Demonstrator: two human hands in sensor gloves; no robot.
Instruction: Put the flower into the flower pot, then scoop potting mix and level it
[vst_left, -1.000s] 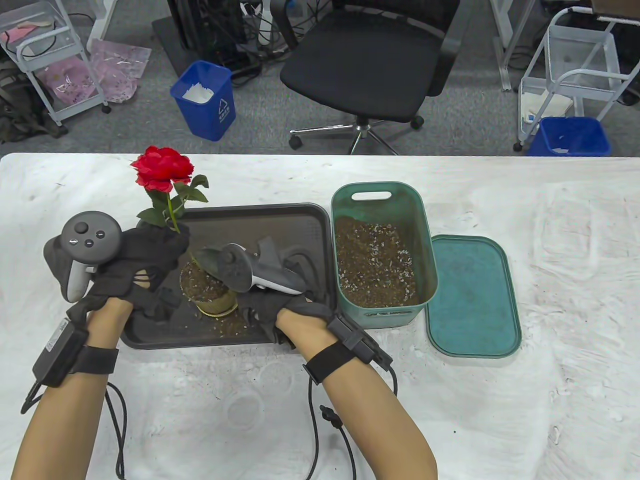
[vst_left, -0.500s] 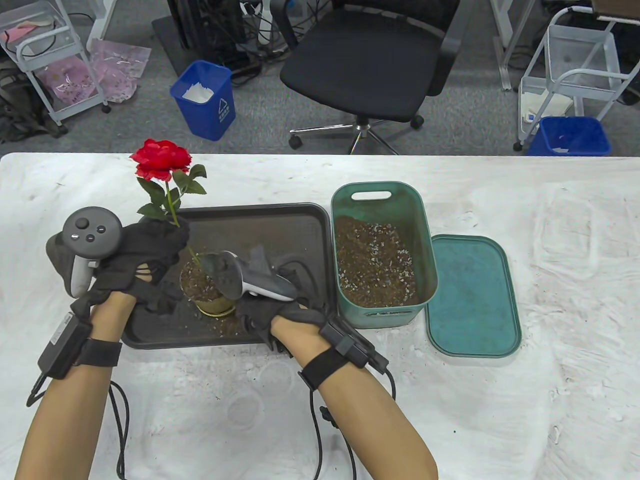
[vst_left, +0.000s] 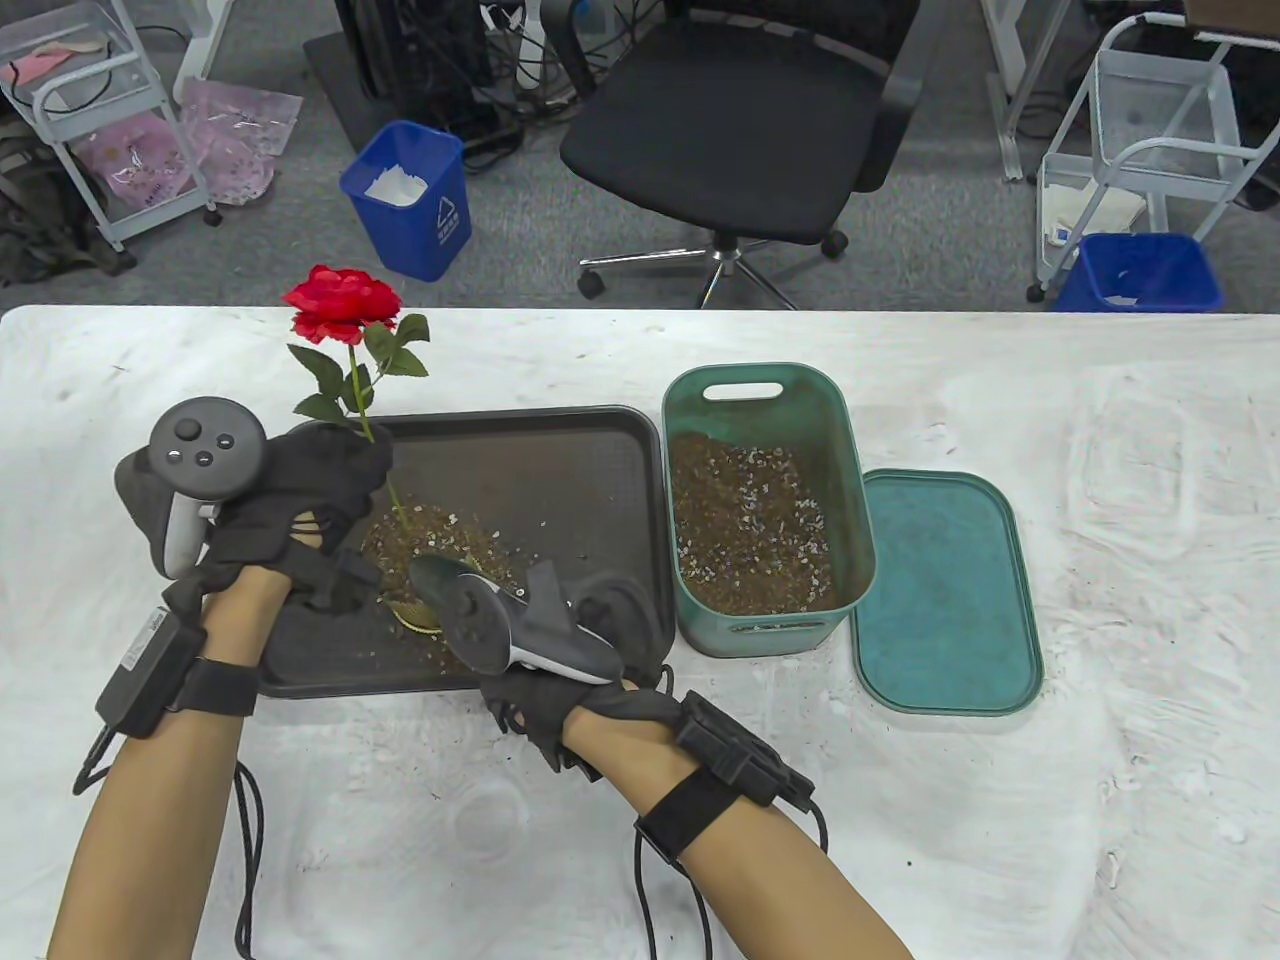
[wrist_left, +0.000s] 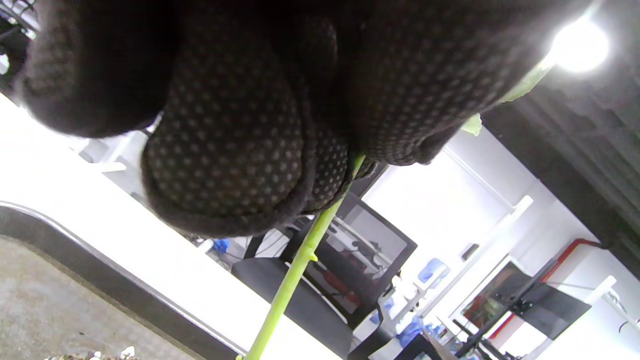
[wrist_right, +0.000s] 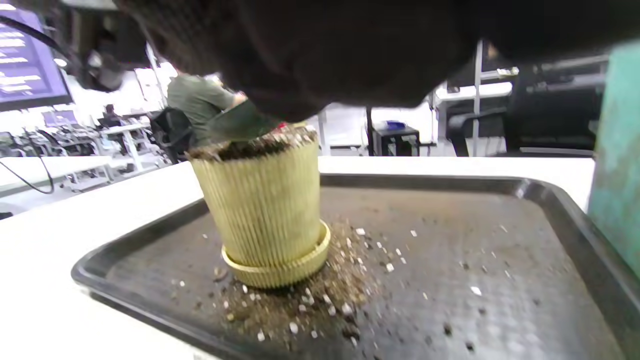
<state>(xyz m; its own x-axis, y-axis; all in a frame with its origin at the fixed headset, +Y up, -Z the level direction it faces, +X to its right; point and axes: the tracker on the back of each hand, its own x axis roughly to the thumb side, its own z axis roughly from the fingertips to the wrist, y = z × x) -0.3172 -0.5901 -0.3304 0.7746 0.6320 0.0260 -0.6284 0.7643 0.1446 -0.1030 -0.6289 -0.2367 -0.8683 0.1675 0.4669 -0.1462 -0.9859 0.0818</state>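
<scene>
Stem support is coming from the left hand, at the left of the table view: its gloved fingers are pinching the green stalk of the flower (the left wrist view is showing the stalk running down out of the closed fingertips). The red bloom is standing above the far left corner of the black tray, and the stalk is descending into the yellow ribbed flower pot, which is sitting on its saucer in the tray's near left part.

Moving rightward, the potting mix is filling the pot to the rim, and spilled grains are lying on the tray round the saucer. The right hand is hovering at the tray's near edge, just right of the pot; whether its fingers are curled on a tool cannot be told, since the tracker is covering them in the table view and the glove is only a dark mass in the right wrist view.

Judged step: levelling. To do it well, keep the stalk upright with a light pinch, press the surface gently from the rim inward, and avoid pushing more mix over the edge.

Further right, the green bin of mix is standing open, with its lid lying beside it.

Legible writing: none on the task items; the blue waste bin at upper left is bearing a white recycling mark, its text being too small to read.
</scene>
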